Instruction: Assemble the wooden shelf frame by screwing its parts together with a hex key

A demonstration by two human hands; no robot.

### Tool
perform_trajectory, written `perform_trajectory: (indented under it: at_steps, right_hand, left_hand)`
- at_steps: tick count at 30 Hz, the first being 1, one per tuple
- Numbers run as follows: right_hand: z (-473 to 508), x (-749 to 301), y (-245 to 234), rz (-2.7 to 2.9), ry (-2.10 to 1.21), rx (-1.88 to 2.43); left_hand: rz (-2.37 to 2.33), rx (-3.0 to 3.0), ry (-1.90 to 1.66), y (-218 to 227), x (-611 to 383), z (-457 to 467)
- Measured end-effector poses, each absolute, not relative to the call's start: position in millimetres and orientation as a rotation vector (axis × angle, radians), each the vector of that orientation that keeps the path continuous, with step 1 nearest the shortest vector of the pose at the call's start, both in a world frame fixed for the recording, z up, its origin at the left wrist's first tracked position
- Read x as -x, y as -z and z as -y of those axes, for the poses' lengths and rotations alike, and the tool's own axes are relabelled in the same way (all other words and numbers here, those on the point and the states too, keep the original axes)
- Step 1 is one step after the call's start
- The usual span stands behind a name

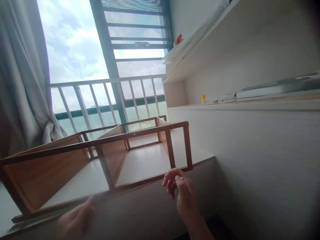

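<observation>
Steadying the rack (115, 138) on the ledge (200, 155) probably helps; right hand (182, 188) half-curled by its near corner, any grip unclear; left hand (77, 216) blurred, can't tell.

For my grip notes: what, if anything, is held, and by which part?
The right hand seems to pinch a tiny shiny thing; what it is and which part cannot be told. The left hand is too blurred to tell.

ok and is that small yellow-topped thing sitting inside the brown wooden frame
No, the small yellow-topped thing stands on the pale shelf at the right of the picture, outside the brown wooden frame.
</observation>
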State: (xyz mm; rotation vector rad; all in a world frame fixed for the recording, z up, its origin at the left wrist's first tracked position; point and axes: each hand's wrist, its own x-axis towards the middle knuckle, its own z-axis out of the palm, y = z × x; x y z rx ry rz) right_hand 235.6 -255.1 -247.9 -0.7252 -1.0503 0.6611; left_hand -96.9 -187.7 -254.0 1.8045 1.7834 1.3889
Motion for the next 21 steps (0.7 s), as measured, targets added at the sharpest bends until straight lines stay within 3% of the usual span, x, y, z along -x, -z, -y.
perform_trajectory:
  at_steps: [5, 13, 17, 21]
  right_hand:
    - [259.8, -244.5, 242.3, 1.098, -0.647, 0.811]
    - [282.3, -277.9, 195.9, 1.216, -0.379, 0.860]
    - [305.3, -311.4, 143.5, 1.284, -0.148, 0.991]
    - [313.6, -351.1, 65.4, 1.381, 0.290, 1.208]
  left_hand:
    - [-1.556, -2.246, -1.261, 178.4, 31.8, 227.1]
    - [-0.724, -3.219, -1.174, 37.6, -92.0, 213.1]
    - [-0.721, -3.351, -0.866, 1.6, -139.2, 171.2]
    - [-0.788, -3.215, -0.284, -11.2, -162.6, 138.0]
